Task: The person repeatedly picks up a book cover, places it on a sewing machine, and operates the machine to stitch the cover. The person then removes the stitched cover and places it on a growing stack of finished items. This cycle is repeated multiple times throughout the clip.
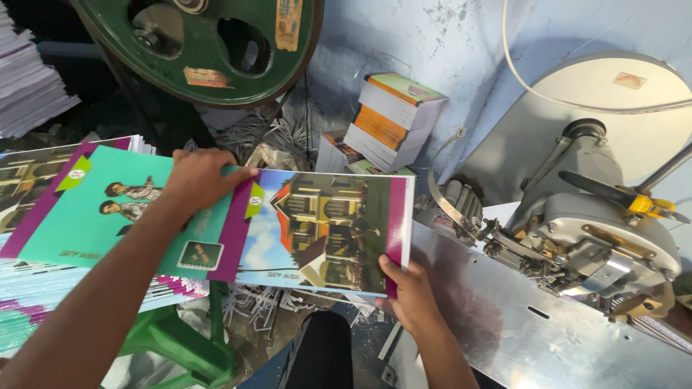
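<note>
- Setting: a cramped print-finishing workshop with a blue-painted wall [447, 43], a green flywheel [202, 43] at top, and a metal stitching machine [591, 223] at right standing on a steel tabletop [519, 324].
- Work piece: an opened booklet cover [288, 230], teal on its left half and showing a pictured building on its right half, is held flat in the air between both hands, above a stack of like covers [43, 288].
- Long axis: the cover runs left to right, its right edge nearest the machine.
- Left hand [198, 176]: fingers rest spread on top of the cover near its centre fold, pressing rather than pinching.
- Right hand [411, 292]: fingers clasp the lower right corner, thumb on top; this hand is the nearer to the machine.
- Background: bound booklets [393, 119] lean against the wall.
</note>
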